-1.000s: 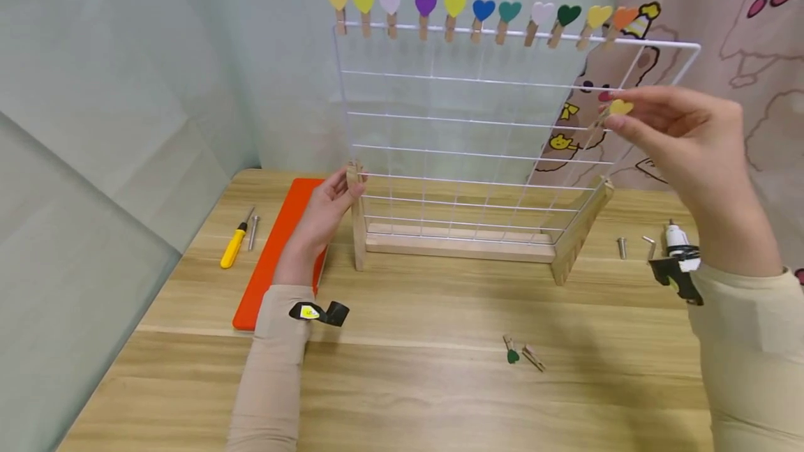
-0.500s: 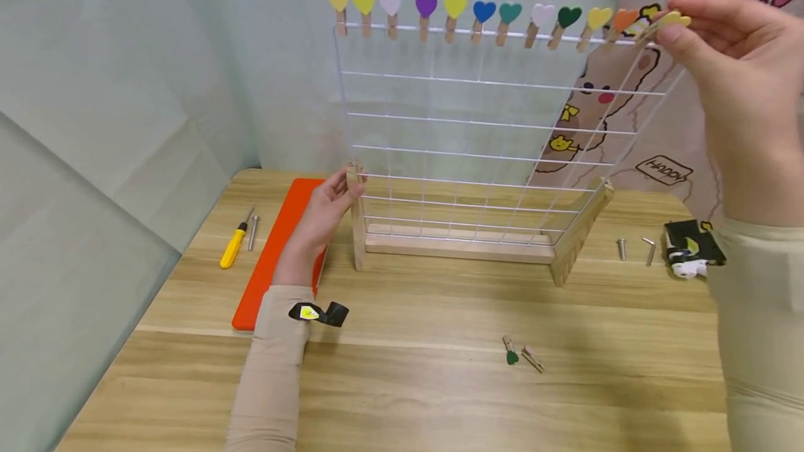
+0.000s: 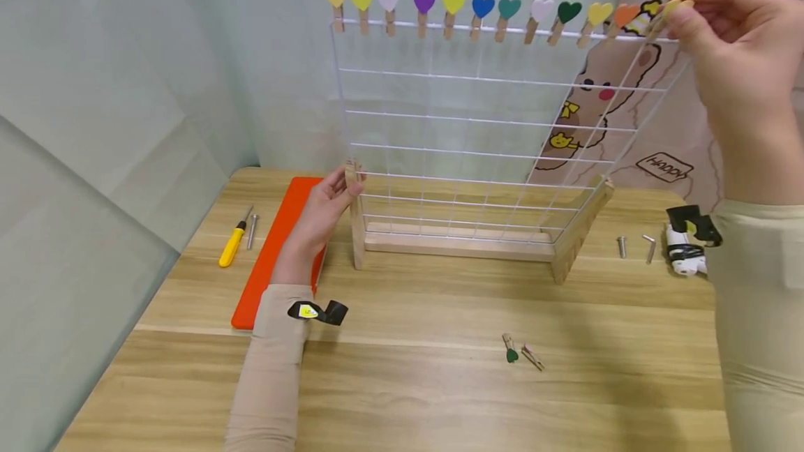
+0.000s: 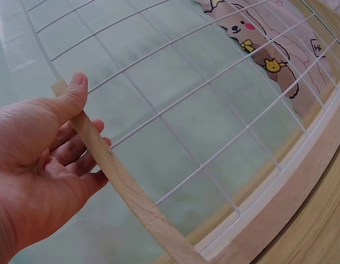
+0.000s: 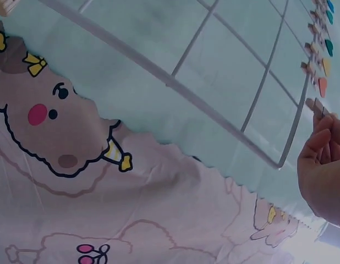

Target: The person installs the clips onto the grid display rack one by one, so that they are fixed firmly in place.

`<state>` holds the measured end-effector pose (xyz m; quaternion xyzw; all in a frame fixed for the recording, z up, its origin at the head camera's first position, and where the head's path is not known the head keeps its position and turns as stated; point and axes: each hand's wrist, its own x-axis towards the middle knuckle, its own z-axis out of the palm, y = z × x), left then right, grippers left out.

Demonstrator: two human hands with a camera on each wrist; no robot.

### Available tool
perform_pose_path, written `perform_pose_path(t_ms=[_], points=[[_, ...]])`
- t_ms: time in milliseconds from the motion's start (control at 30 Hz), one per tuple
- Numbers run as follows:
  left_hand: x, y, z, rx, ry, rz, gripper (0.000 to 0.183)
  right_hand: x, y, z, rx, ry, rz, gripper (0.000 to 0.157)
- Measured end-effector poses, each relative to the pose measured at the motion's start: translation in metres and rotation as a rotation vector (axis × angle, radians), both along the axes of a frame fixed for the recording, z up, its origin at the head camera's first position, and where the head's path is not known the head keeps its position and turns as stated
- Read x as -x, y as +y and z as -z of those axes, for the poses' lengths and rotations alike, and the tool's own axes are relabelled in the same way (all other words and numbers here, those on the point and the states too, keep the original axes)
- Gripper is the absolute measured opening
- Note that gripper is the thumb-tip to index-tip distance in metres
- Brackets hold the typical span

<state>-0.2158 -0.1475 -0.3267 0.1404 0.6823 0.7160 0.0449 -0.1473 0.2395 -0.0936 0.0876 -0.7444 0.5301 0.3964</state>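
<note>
A white wire grid [image 3: 465, 117] stands tilted in a wooden stand [image 3: 458, 245]. Several clothespins with coloured hearts, such as the purple one [image 3: 424, 3], line its top wire. At the right end of that wire, my right hand [image 3: 744, 47] pinches a clothespin with a yellow heart [image 3: 673, 7]; in the right wrist view its wooden tip [image 5: 317, 104] meets the wire. My left hand [image 3: 323, 211] grips the top of the stand's left upright [image 3: 356, 229], thumb on one side and fingers on the other, plainly seen in the left wrist view [image 4: 120, 181].
Two loose clothespins, one with a green heart [image 3: 511, 353] and another beside it [image 3: 532, 357], lie on the table [image 3: 402, 396]. An orange-red case [image 3: 266, 284], a yellow screwdriver [image 3: 233, 244] and a bolt [image 3: 252, 231] are left. A bolt [image 3: 622, 247], hex key [image 3: 650, 248] and white tool [image 3: 683, 250] lie right.
My right hand has risen with the yellow-heart clothespin from beside the grid's right side to the right end of the top wire. The left hand keeps its hold on the upright.
</note>
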Motion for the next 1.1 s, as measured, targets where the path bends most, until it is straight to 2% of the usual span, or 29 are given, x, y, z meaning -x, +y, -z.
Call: perform_pose_path(t_ms=[67,133,333,533,667,800,1000,1100], points=[[0.000,0.001,0.000,0.001,-0.001,0.002,0.054,0.001,-0.003,-0.001,-0.072,0.020,0.075,0.015],[0.000,0.001,-0.001,0.005,-0.002,-0.003,0.054,0.002,-0.006,0.000,-0.100,0.021,0.107,0.012],[-0.001,0.001,-0.003,0.017,-0.008,0.000,0.058,0.003,-0.007,0.002,-0.144,-0.067,0.156,0.015],[-0.009,0.002,-0.012,0.020,-0.021,0.002,0.052,0.002,-0.003,-0.001,-0.063,-0.126,0.076,0.017],[-0.013,0.003,-0.015,0.029,-0.022,-0.001,0.051,0.000,-0.003,0.002,-0.087,-0.142,0.104,0.024],[-0.013,0.004,-0.015,0.029,-0.021,0.002,0.052,0.002,-0.005,0.008,-0.105,-0.111,0.133,0.026],[-0.014,0.004,-0.015,0.030,-0.017,0.003,0.049,0.002,-0.007,0.010,-0.082,-0.087,0.108,0.026],[-0.014,0.004,-0.016,0.022,-0.013,0.003,0.048,-0.001,-0.006,0.013,-0.064,-0.031,0.124,0.026]])
